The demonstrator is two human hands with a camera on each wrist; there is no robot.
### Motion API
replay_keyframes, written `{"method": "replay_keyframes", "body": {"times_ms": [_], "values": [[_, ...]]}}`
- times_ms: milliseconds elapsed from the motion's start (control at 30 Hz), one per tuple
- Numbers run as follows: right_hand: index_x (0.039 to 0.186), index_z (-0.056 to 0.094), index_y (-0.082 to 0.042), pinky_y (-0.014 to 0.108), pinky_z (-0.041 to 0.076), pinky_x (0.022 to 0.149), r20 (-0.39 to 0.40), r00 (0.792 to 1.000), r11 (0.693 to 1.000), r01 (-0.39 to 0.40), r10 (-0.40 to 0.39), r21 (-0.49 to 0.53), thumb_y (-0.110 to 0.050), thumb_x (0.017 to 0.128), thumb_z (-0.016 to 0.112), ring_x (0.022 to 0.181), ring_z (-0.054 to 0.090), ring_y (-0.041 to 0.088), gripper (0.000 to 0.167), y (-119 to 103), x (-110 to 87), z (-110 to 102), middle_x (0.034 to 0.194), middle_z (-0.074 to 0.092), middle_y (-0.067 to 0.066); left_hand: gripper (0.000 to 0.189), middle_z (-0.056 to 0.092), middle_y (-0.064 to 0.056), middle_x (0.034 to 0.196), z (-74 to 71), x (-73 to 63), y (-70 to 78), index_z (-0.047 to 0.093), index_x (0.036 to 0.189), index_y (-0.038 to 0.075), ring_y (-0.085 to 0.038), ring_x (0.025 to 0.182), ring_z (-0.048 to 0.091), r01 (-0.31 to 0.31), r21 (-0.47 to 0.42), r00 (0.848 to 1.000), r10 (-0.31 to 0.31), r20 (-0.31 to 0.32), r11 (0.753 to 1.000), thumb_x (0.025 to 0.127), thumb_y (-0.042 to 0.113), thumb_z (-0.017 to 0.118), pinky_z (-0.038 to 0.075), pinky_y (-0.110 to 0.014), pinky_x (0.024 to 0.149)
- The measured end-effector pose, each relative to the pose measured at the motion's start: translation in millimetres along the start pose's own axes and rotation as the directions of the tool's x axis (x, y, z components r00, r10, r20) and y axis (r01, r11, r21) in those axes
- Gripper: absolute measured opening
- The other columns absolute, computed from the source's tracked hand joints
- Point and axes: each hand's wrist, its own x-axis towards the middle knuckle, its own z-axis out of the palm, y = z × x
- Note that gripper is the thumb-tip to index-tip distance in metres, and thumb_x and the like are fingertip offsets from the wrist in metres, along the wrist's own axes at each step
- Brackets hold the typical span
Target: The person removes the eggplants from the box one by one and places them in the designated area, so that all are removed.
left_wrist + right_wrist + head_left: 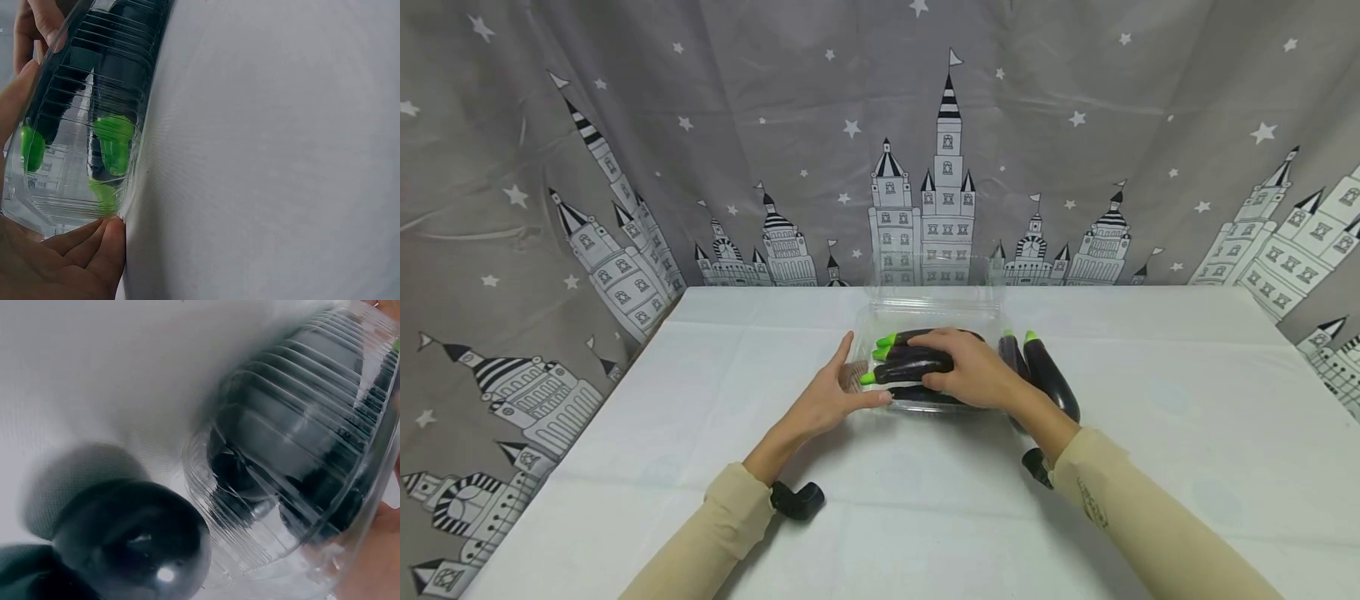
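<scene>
clear ribbed glossy plastic container [928, 318], smooth shiny eggplants [1051, 377], matt white tablecloth [917, 525], creased cloth backdrop [775, 75]

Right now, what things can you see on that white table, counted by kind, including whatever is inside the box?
Clear plastic box: 1
Eggplants in the box: 4 visible
Eggplants beside the box: 2
Total: 7 things, 6 of them eggplants

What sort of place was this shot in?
Probably a staged indoor recording spot: a grey castle-print curtain hangs as backdrop behind a white table, which holds eggplants and a clear container.
</scene>
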Motion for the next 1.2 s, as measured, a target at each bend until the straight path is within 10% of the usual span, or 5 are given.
{"method": "replay_keyframes", "body": {"times_ms": [633,1200], "values": [[0.136,0.061,-0.01,0.051,0.037,0.107,0.019,1.0,1.0,0.003,-0.004,0.023,-0.011,0.092,0.069,0.131,0.047,0.031,0.045,0,-3.3,0,0.138,0.057,0.01,0.113,0.03,-0.026,0.154,-2.5,-10.9,21.4,-0.004,0.159,0.014,-0.037,0.145,0.023,0.031,-0.03,0.998,-0.03,0.047,0.999,0.084,0.026,0.08,0.018,-0.055,0.115],[0.137,0.06,-0.012,0.049,0.045,0.096,-0.093,0.995,0.996,-0.021,0.028,0.084,-0.029,0.091,0.072,0.118,0.056,0.028,0.051,1,-8.0,-12,0.136,0.059,0.009,0.115,0.034,-0.025,0.153,-0.6,-5.7,11.4,-0.004,0.16,0.019,-0.034,0.143,0.029,0.023,-0.044,0.999,-0.022,0.04,0.999,0.083,0.028,0.081,0.022,-0.053,0.114]]}}
